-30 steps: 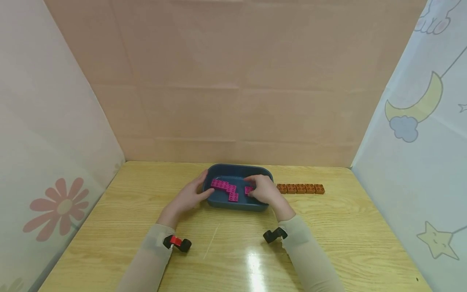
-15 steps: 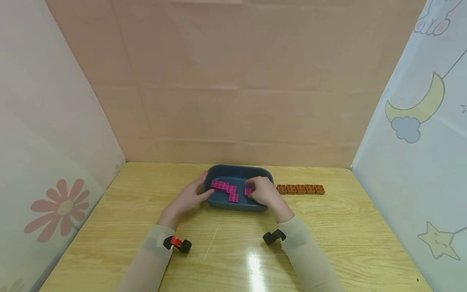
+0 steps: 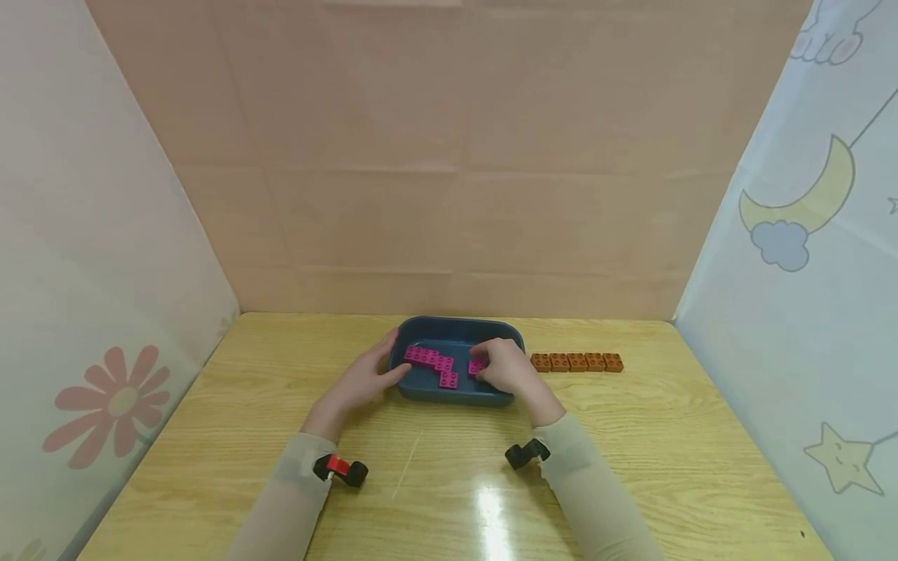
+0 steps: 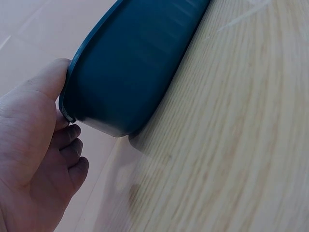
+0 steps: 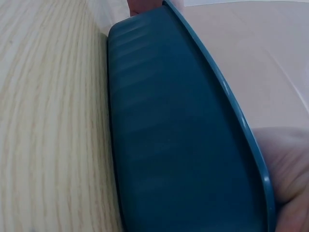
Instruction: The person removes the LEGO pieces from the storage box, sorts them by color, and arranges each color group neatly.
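Observation:
A dark blue plastic tray (image 3: pixel 457 396) stands on the table near its back edge. My left hand (image 3: pixel 363 379) holds its left end; in the left wrist view the thumb of this hand (image 4: pixel 29 125) lies over the rim of the tray (image 4: pixel 130 72), other fingers below it. Inside the tray, my right hand (image 3: pixel 510 368) pinches a small magenta toy brick (image 3: pixel 475 365) between thumb and fingers. Several magenta bricks (image 3: pixel 423 355) lie in a stepped chain left of it. In the right wrist view the tray wall (image 5: pixel 169 116) hides the right fingers and the brick.
A straight row of several orange toy bricks (image 3: pixel 577 362) lies on the table (image 3: pixel 673 452) just right of the tray. Behind the table hangs a plain tan cloth (image 3: pixel 449 195). Printed white cloths stand at both sides.
Nearly nothing differs: both hands, the tray and the bricks keep their places. The head view has shifted very slightly.

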### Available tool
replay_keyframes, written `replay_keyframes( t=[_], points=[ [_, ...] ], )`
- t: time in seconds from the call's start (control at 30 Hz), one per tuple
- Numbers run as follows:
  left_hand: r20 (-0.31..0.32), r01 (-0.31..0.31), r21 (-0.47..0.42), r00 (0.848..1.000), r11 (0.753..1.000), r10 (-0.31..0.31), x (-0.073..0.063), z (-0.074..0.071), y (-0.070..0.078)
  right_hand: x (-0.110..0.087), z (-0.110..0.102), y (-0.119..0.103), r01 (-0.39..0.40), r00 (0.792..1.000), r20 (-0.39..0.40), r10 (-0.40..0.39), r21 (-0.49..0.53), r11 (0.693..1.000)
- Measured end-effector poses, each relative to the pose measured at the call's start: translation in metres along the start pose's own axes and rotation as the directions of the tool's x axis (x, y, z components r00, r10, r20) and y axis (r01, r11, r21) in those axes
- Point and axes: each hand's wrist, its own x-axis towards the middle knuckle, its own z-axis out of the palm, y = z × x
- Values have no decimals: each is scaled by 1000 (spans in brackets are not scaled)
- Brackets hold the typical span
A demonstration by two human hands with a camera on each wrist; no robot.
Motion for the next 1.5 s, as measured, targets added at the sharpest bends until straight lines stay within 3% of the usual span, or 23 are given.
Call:
replay_keyframes(
  t=[0.33, 0.6, 0.77, 0.97, 1.3, 1.5],
  points=[
    [5, 24, -12, 1000, 1000, -24, -1, 0, 1, -1, 2, -2, 26, 999, -18, -27, -52, 998],
    [7, 21, -30, 1000, 999, -21, -3, 0, 1, -2, -3, 2, 80, 996, -42, -77, 66, 995],
    [-5, -18, -12, 1000, 1000, 18, -1, -1, 0, -6, -10, 8, 161, 986, -66, -152, 159, 974],
    [6, -16, -10, 1000, 1000, 16, -1, -2, -1, -15, -19, 20, 202, 978, -98, -183, 234, 951],
    [6, 7, -26, 1000, 1000, -7, -1, -3, -1, -32, -37, 36, 191, 978, -153, -143, 372, 908],
    [9, 17, -19, 1000, 1000, -17, -2, -2, -1, -49, -48, 50, 127, 984, -167, -58, 438, 890]
  ],
)
